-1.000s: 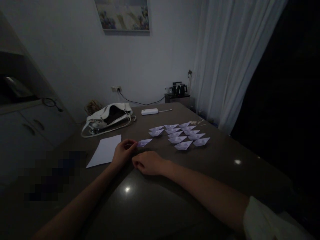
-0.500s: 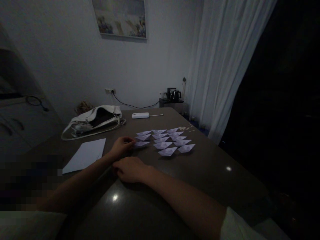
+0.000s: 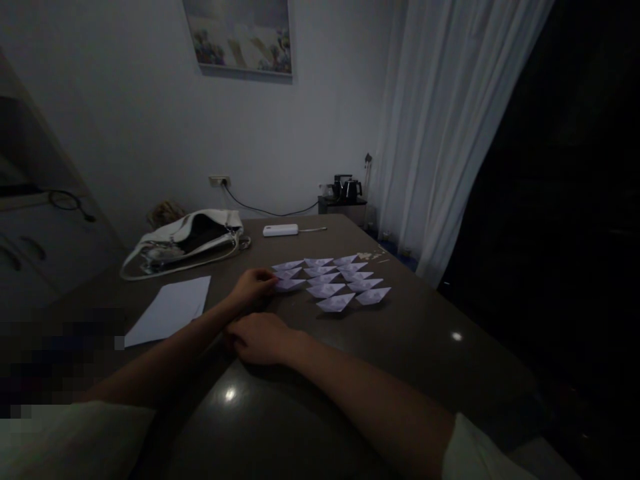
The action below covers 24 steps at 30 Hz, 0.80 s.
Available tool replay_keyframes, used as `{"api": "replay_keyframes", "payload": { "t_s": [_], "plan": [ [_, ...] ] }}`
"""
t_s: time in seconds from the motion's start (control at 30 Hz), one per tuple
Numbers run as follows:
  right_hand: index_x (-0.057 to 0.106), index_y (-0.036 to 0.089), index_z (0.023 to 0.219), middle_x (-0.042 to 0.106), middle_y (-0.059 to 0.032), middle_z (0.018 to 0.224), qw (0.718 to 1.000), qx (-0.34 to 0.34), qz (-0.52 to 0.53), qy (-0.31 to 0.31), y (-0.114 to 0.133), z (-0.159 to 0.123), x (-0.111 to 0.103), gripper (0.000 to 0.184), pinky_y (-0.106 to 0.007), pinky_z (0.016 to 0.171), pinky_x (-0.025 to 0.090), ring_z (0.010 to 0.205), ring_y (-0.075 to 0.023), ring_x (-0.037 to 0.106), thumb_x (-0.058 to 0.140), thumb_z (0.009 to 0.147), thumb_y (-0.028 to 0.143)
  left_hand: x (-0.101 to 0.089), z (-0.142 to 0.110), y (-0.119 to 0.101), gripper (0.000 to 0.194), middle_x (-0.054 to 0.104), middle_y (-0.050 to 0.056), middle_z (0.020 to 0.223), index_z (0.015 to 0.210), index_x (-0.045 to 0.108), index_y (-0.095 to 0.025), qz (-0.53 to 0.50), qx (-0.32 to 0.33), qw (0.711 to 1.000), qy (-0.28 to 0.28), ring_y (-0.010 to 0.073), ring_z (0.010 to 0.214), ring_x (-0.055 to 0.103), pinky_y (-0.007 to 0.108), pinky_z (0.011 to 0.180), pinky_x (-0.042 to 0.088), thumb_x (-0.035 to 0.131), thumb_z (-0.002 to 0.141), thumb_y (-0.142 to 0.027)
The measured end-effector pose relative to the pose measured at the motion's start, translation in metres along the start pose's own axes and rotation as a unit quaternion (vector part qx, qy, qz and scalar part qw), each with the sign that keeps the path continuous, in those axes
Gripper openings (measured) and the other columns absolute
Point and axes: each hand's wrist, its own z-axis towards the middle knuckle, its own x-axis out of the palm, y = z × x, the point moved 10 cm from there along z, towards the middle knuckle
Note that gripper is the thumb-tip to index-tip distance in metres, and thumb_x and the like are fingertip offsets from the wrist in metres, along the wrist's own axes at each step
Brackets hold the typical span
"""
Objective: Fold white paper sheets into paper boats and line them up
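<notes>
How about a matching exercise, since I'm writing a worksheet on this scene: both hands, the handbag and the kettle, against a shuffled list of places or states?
1. White handbag
2. Left hand
3. Black kettle
4. Right hand

A. Beyond the far edge of the table
B. Gaping open, strap lying in front
C. Curled, apart from the paper boats
D. Fingers at one end of a paper boat

Pairs: 1-B, 2-D, 3-A, 4-C

The left hand [image 3: 253, 287] extends forward in a pinch; behind that grip, nearer the body, the right hand [image 3: 263, 339] rests loosely curled.
</notes>
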Motion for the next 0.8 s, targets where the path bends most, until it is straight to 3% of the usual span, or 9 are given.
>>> {"api": "replay_keyframes", "payload": {
  "t_s": [0.57, 0.67, 0.8],
  "plan": [
    [0.061, 0.017, 0.092, 0.068, -0.0073, 0.096, 1.0, 0.006, 0.006, 0.001, -0.003, 0.0, 0.0, 0.021, -0.028, 0.062, 0.043, 0.08, -0.02, 0.063, 0.044, 0.083, 0.021, -0.001, -0.005, -0.015, 0.041, 0.068, 0.004, 0.066, 0.072, 0.066, -0.016, 0.063, 0.06, 0.996, -0.011, 0.0196, 0.055, 0.061, 0.025, 0.051, 0.043, 0.059, 0.064, -0.055],
    [0.062, 0.017, 0.091, 0.068, -0.0068, 0.095, 1.0, -0.004, 0.005, -0.001, 0.001, -0.001, -0.002, 0.02, -0.027, 0.061, 0.042, 0.081, -0.0195, 0.063, 0.044, 0.082, 0.019, -0.02, -0.008, -0.022, 0.036, 0.068, 0.004, 0.066, 0.07, 0.065, -0.017, 0.097, 0.071, 0.992, -0.03, 0.0184, 0.052, 0.059, 0.025, 0.051, 0.042, 0.057, 0.068, -0.053],
    [0.062, 0.018, 0.093, 0.068, -0.0058, 0.096, 1.0, -0.015, 0.008, -0.003, 0.004, -0.002, -0.003, 0.022, -0.025, 0.061, 0.04, 0.082, -0.018, 0.062, 0.044, 0.081, 0.016, -0.075, -0.019, -0.032, 0.024, 0.07, 0.003, 0.073, 0.074, 0.067, -0.018, 0.229, 0.111, 0.967, -0.012, 0.019, 0.062, 0.061, 0.024, 0.059, 0.042, 0.064, 0.064, -0.04]
  ]
}}
